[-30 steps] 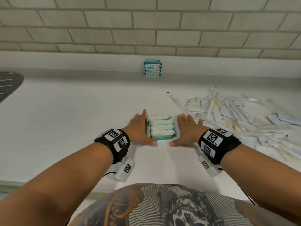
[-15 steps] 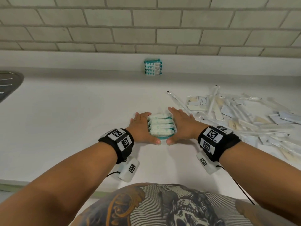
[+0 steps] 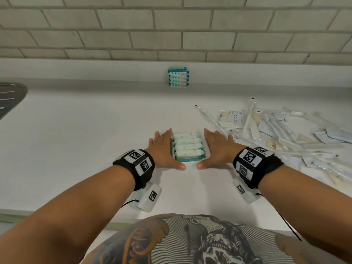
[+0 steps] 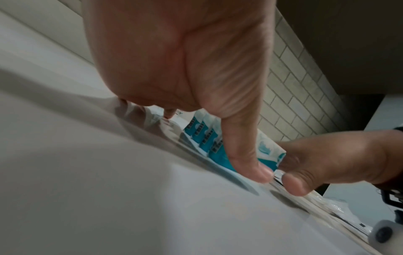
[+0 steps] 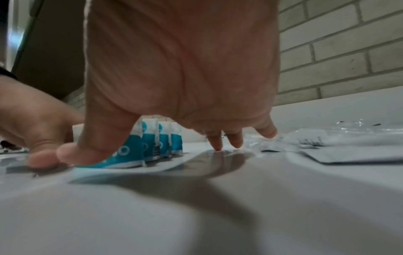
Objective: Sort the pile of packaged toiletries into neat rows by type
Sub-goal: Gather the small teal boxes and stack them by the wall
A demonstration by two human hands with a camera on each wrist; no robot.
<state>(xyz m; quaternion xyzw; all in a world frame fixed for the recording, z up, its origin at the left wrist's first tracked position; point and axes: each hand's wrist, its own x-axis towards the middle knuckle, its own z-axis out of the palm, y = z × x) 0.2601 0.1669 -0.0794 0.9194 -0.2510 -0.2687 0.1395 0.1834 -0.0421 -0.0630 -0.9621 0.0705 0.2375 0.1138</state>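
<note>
Several teal-and-white packets [image 3: 188,146] stand on edge in a short row on the white counter [image 3: 76,149]. My left hand [image 3: 162,148] lies flat with straight fingers against the row's left side. On the other side lies my right hand [image 3: 217,147], flat with spread fingers and a narrow gap to the packets. Both thumbs reach along the row's near end. The left wrist view shows the left thumb [image 4: 246,155] lying across the packets [image 4: 205,138]. In the right wrist view the packets [image 5: 152,143] stand behind my right thumb [image 5: 98,146]. Neither hand holds anything.
A second stack of the same teal packets [image 3: 178,77] leans on the backsplash. A loose pile of clear-wrapped toiletries [image 3: 285,134] spreads over the counter's right side, just beyond my right hand. A metal drainer [image 3: 9,100] shows at the far left.
Half a second ago both hands squeezed the row together. Now they have eased apart a little, the right hand drawing off to the right; the packets stay put.
</note>
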